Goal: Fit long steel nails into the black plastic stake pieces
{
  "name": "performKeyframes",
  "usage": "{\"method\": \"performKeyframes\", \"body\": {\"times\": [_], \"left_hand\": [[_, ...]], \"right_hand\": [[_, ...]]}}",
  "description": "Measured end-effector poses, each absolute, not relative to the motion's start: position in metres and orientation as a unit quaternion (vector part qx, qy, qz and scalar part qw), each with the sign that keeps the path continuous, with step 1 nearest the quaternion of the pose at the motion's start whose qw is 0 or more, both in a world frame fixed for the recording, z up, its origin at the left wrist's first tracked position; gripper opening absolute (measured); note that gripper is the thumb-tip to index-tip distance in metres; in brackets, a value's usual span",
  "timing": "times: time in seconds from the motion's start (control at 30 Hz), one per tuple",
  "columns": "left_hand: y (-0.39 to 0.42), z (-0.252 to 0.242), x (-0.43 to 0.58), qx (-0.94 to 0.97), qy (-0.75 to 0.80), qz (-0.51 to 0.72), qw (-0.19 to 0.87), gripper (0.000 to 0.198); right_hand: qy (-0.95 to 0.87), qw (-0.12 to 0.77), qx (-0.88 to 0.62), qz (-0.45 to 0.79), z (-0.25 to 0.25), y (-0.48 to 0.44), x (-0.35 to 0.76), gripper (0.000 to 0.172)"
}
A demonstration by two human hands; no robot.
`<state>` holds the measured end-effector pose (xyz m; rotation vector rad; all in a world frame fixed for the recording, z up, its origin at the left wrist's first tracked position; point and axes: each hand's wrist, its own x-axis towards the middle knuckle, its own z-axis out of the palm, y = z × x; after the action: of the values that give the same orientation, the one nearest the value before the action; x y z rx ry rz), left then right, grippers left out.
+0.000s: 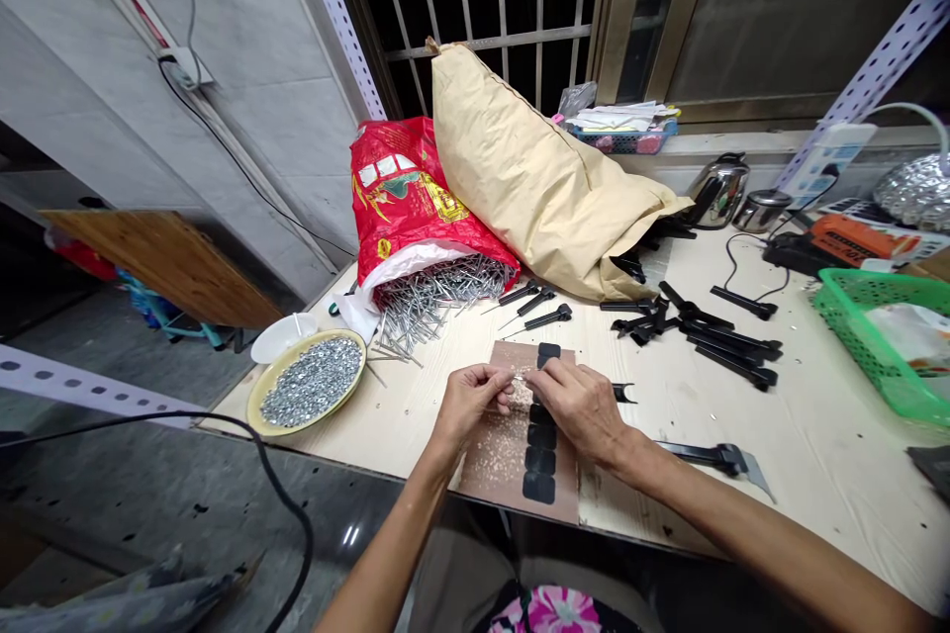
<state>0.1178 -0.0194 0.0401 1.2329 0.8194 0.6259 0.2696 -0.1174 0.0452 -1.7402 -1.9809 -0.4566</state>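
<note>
Over a brown board (486, 487) at the table's front edge, my left hand (471, 404) and my right hand (583, 407) almost meet, thumbs and fingers pinched. Something small and pale shows between the fingertips, too small to name. A column of black rounded squares (539, 460) runs down the board, partly covered by my right hand. Pale crumbs (496, 450) are scattered left of that column. From behind my right hand sticks out a forked black part (624, 394); whether it is held I cannot tell. Further back lie black handles with thin metal rods (547, 316).
On the left stands a yellow bowl (312, 384) of small metal pieces. Behind are a red bag (416, 188) spilling metal rods and a tan paper sack (534, 168). Black plastic parts (731, 346), a hammer (723, 458) and a green basket (853, 336) are to the right.
</note>
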Motion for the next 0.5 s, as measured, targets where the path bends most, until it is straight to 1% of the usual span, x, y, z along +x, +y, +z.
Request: {"method": "performKeyframes", "body": {"times": [0.07, 0.17, 0.37, 0.5], "left_hand": [[-0.0181, 0.0429, 0.1169, 0.562, 0.372, 0.267, 0.689, 0.028], [-0.018, 0.0454, 0.1163, 0.552, 0.374, 0.267, 0.696, 0.027], [-0.0202, 0.0405, 0.1161, 0.439, 0.363, 0.278, 0.773, 0.032], [-0.0219, 0.0374, 0.1185, 0.4, 0.351, 0.286, 0.797, 0.03]], "right_hand": [[-0.719, 0.238, -0.634, -0.157, 0.0441, -0.1172, 0.2703, 0.015], [-0.723, 0.227, -0.634, -0.154, 0.0447, -0.1164, 0.2707, 0.015], [-0.732, 0.215, -0.628, -0.152, 0.05, -0.1154, 0.2698, 0.015], [-0.732, 0.207, -0.629, -0.158, 0.0527, -0.1143, 0.2681, 0.012]]}}
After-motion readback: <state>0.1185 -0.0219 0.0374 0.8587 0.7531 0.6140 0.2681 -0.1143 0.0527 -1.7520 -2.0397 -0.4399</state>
